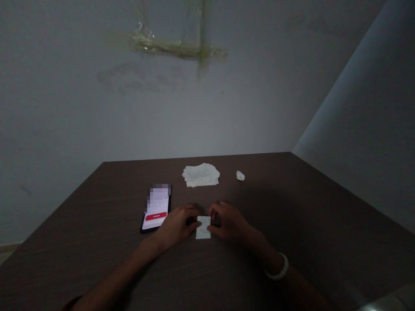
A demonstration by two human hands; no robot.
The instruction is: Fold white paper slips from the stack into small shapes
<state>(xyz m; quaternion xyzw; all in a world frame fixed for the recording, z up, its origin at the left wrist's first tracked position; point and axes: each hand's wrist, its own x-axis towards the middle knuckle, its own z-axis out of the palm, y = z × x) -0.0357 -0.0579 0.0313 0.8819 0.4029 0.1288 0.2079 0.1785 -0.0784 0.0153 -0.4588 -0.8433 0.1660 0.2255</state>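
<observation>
A small white slip of paper (203, 233) with lines of print lies low over the brown table between my hands. My left hand (180, 222) has its thumb on the slip's left edge, the fingers curled around toward the top corner. On the opposite side, my right hand (228, 220) pinches the right edge, thumb over the paper and fingers bent. A pale beaded bracelet circles the right wrist. Beside my left hand lies a phone (156, 222) with its screen lit and a red button showing; the hand covers part of its lower right corner.
Behind the hands, a loose stack of printed papers (201, 175) lies on the table (113, 207). To its right is a small crumpled piece of white paper (240, 176). A grey wall (207, 116) with old tape marks (175, 49) stands at the table's back edge.
</observation>
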